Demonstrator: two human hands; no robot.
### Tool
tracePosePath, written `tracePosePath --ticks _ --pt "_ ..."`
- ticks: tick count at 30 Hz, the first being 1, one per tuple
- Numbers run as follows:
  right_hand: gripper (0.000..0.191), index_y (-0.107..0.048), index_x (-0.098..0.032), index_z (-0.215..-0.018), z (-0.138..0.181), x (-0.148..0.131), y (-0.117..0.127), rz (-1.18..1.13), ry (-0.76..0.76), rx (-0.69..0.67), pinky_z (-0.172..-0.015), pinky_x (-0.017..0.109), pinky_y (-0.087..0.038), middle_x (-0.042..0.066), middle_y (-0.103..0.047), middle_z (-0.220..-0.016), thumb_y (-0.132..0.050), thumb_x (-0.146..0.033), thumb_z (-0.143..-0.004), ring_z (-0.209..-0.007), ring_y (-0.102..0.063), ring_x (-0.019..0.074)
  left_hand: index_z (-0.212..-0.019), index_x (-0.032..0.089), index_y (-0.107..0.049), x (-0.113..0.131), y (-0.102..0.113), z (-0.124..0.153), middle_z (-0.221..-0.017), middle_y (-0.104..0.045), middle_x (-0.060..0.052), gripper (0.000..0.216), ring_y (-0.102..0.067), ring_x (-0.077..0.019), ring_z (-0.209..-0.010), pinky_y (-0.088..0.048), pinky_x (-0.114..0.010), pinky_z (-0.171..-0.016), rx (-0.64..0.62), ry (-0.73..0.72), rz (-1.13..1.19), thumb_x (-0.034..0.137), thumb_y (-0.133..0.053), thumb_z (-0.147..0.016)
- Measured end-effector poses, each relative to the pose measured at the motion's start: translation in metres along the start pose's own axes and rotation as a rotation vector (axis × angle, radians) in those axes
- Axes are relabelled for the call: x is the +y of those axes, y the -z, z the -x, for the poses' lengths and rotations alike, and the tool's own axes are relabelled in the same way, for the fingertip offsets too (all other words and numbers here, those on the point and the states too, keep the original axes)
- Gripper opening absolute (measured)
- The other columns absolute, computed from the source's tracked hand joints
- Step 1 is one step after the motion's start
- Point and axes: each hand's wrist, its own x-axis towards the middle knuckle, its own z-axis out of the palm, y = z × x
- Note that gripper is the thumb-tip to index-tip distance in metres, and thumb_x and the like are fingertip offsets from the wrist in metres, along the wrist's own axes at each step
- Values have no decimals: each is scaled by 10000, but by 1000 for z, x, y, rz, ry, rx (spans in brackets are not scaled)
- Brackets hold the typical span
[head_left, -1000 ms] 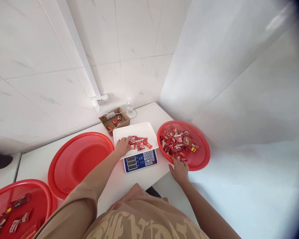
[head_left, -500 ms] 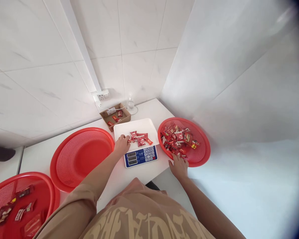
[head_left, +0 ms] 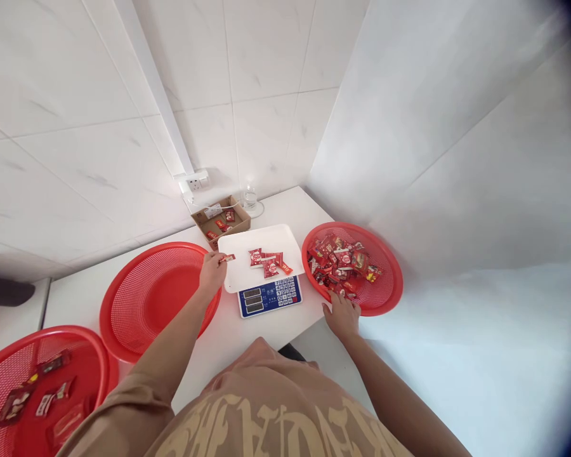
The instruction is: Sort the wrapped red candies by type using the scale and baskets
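Observation:
My left hand (head_left: 212, 273) pinches a small red candy packet (head_left: 228, 258) by one end, over the left edge of the scale's white tray (head_left: 238, 271). Several red candy packets (head_left: 269, 266) lie grouped at the middle of that tray. The scale's blue keypad panel (head_left: 271, 297) faces me, its displays unreadable. My right hand (head_left: 343, 317) has its fingers over the near rim of the right red basket (head_left: 391, 298), thumb outside. Inside that basket is a heap of mixed red candy packets (head_left: 342, 259).
A red basket (head_left: 159, 251) with a bare bottom stands left of the scale. Farther left, another red basket (head_left: 92, 336) holds several wrapped candies. Behind the scale are a cardboard box (head_left: 242, 225) with packets, a clear bottle (head_left: 250, 198) and a cable. Walls rise behind and right.
My left hand has lifted a small packet from the tray's left part and moved left with it. The other packets on the tray and my right hand stay put.

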Motion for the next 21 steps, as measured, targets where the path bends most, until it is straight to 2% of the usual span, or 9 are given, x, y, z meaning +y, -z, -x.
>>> tracePosePath --ticks 4,8,13,17,21 --pt "388 -514 -174 -1257 0 0 -1 19 -3 10 -947 385 -272 118 -616 -1186 -405 -286 -901 -1095 -532 247 -971 208 -641 -6 14 8 -1156 -555 -90 273 -528 -235 -1103 -442 -329 -880 18 66 78 194 -420 -811" --pt "394 -514 -166 -1260 0 -1 -2 45 -5 15 -940 384 -283 139 -578 -1247 -405 -288 -902 -1119 -522 251 -976 217 -634 1 5 13 -1129 -569 -83 269 -566 -229 -1034 -445 -319 -848 -40 84 147 167 -525 -735" --pt "399 -504 -175 -1270 1 -1 1 23 3 -2 -943 386 -282 123 -594 -1223 -399 -285 -902 -1124 -518 247 -1120 215 -572 9 -1 16 -1147 -566 -99 471 -594 -211 -926 -458 -305 -777 -49 137 267 208 -653 -656" --pt "394 -503 -177 -1266 1 -1 2 12 2 1 -950 395 -268 117 -604 -1205 -404 -284 -899 -1101 -525 251 -1160 229 -533 8 11 23 -1109 -596 -83 480 -589 -190 -899 -469 -306 -755 -30 187 426 170 -602 -688" --pt "386 -508 -175 -1255 1 -2 2 10 -2 -2 -944 393 -264 124 -613 -1177 -398 -278 -900 -1095 -524 254 -1150 202 -494 5 26 34 -1005 -630 -74 413 -594 -122 -700 -502 -285 -664 -28 260 647 131 -485 -742"
